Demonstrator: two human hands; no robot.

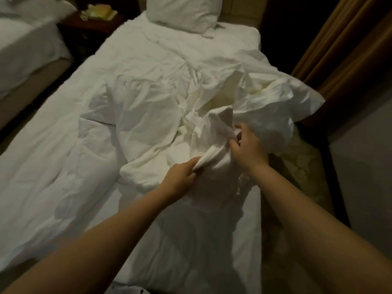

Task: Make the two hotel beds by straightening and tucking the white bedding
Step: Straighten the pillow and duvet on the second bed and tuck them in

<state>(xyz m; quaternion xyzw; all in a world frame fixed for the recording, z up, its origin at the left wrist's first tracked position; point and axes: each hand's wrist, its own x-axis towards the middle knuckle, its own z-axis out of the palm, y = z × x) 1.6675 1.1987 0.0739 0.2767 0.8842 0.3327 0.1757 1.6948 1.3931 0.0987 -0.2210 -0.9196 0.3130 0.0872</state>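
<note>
Left hand: the left hand point(180, 174) pinches a fold of the crumpled white duvet point(212, 115), likely hunting for its edge.
Right hand: the right hand point(247, 145) grips bunched fabric just beyond, lifting it apart.
Duvet: heaped on the near right of the bed point(63, 155).
Pillow point(182, 13): far end.
Room: second bed point(23, 41) far left, curtain point(347, 49) right.

Crumpled white bedding point(148, 115) across bed point(53, 166)
</note>
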